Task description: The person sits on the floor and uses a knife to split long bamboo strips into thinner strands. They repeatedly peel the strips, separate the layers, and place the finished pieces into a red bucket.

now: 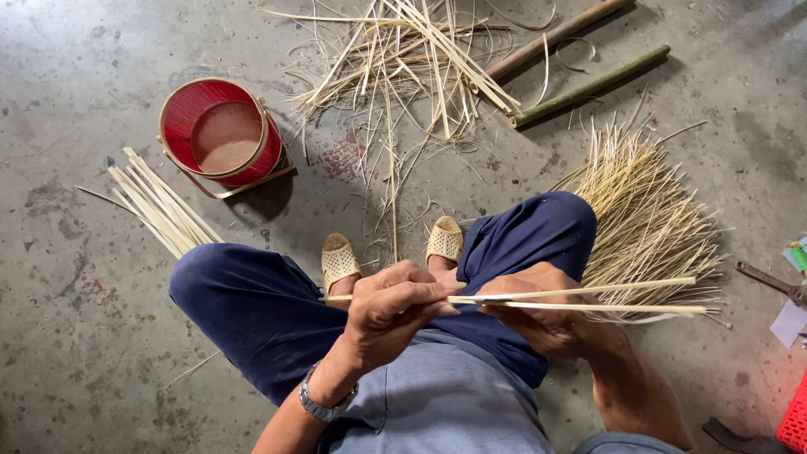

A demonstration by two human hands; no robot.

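two hands meet over the lap of a person seated on the concrete floor (76, 353). the left hand (391, 311), a metal watch (324, 405) on its wrist, is curled closed with thumb and fingertips pinched on a thin bamboo strip (588, 300) that runs level across the knees. the right hand (542, 315) is closed around the same strip just beside the left, and a slim blade (475, 298) seems to lie along the strip between them, though it is too small to be sure. past the right hand the strip parts into two slivers that reach out to the person's right. below the hands are dark blue trousers (252, 303) and two woven sandals (340, 261). a fan of fine bamboo splints (643, 219) lies beside the right knee, a bundle of flat pale strips (160, 206) beside the left knee. further off stand a red round basket (220, 134), a loose heap of bamboo shavings (403, 59) and two bamboo poles (588, 84).
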